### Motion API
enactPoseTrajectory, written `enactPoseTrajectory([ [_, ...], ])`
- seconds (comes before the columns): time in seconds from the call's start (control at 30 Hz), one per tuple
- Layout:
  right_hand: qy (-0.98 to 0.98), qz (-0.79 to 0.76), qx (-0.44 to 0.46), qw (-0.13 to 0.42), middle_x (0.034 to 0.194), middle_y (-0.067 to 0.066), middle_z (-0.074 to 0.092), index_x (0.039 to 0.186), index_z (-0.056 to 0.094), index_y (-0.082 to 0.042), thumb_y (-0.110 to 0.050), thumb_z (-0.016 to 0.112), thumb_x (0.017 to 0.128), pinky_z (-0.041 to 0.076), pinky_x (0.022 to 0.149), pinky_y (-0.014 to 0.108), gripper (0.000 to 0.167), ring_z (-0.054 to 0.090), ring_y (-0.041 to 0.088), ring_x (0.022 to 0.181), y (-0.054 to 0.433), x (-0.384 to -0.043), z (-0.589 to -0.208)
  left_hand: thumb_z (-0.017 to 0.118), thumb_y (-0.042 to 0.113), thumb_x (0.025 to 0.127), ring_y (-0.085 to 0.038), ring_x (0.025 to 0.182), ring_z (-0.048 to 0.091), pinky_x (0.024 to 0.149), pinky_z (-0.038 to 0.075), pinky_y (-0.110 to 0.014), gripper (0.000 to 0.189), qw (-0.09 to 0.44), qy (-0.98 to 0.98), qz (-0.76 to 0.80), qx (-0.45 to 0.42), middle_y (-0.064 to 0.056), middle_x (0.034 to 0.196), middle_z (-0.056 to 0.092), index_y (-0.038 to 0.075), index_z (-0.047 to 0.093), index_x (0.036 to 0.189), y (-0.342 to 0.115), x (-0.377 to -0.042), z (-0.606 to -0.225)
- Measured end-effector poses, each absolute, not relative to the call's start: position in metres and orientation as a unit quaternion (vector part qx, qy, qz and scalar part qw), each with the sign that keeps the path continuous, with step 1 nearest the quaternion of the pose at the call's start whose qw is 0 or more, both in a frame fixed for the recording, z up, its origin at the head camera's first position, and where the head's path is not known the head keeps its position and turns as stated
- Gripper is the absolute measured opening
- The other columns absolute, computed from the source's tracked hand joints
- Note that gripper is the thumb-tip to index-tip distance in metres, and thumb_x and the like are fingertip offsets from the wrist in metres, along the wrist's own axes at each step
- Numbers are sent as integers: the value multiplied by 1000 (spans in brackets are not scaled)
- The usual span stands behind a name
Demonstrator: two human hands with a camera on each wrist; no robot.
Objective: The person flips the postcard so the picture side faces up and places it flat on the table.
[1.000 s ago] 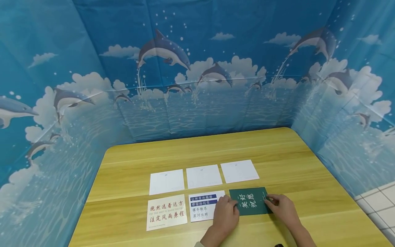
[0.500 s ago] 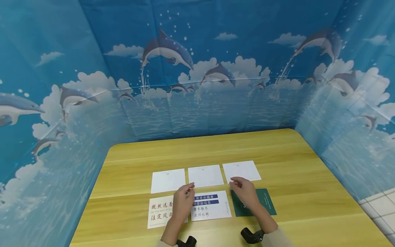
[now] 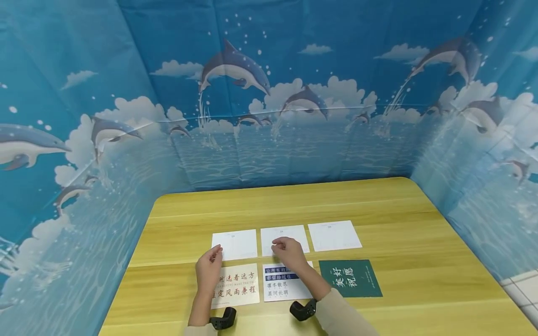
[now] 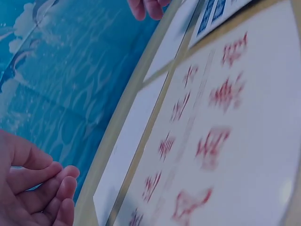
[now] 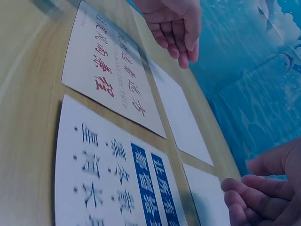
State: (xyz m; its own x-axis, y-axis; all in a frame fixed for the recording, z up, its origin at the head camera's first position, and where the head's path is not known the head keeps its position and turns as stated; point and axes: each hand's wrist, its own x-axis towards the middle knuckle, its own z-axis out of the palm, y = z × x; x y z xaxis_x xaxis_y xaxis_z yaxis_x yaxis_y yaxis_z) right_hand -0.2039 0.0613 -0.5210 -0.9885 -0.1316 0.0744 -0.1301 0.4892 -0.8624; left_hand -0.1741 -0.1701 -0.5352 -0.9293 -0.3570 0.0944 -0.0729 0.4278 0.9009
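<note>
My left hand (image 3: 207, 273) is above the left edges of the cream card with red writing (image 3: 237, 287) and the left white card (image 3: 239, 245). Its fingers bend loosely and hold nothing, as the left wrist view shows. Over the middle white card (image 3: 294, 234) and the blue-and-white card (image 3: 286, 291) hovers my right hand (image 3: 290, 254). Thumb and fingers there are also loosely bent around nothing, apart from the cards in the right wrist view. The green card with white writing (image 3: 353, 278) lies right of my right forearm.
A third white card (image 3: 335, 235) completes the back row on the wooden table (image 3: 420, 280). Behind the table hangs a blue dolphin-print curtain (image 3: 252, 154). Black wrist cameras, the left one (image 3: 224, 318) and the right one (image 3: 302, 310), sit by the sleeves.
Both hands have let go of the green card and moved left across the cards. The green card lies flat in the front row. My view has shifted slightly.
</note>
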Motion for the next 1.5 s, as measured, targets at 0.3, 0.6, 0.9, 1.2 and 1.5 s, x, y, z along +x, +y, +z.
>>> enactPoseTrajectory([
  [0.3,862,-488,-135,23,91,12,65,106,61,9,-10,58,87,50,75,39,27,61,28,87,27,-216,-521,47,14,95,-33,102,55,80,48,-38,34,101,-826,-532,157,-23,114,58,-8,55,120,-214,-184,-542],
  [0.6,885,-446,-131,31,91,12,64,105,62,9,-12,60,86,49,76,39,28,60,26,85,15,-225,-522,44,14,95,-39,110,49,89,43,-47,37,64,-832,-533,142,-26,119,54,-11,51,121,-224,-186,-548],
  [0.9,894,-429,-118,47,95,16,64,107,61,10,-11,61,85,50,75,39,30,60,26,86,8,-229,-529,46,13,94,-41,106,52,83,47,-44,37,64,-843,-520,119,-28,114,56,-14,52,119,-226,-190,-545],
  [1.2,894,-431,-116,33,83,21,62,94,63,10,-8,56,86,47,62,35,21,57,26,69,6,-231,-529,44,12,95,-42,113,47,89,42,-48,38,30,-855,-507,104,-28,121,51,-14,49,122,-224,-199,-542],
  [1.5,892,-434,-122,34,102,23,62,110,60,11,-8,57,86,48,76,41,30,59,25,81,1,-228,-531,41,8,95,-40,115,46,92,41,-46,35,30,-866,-489,101,-26,120,54,-15,50,120,-217,-206,-543],
])
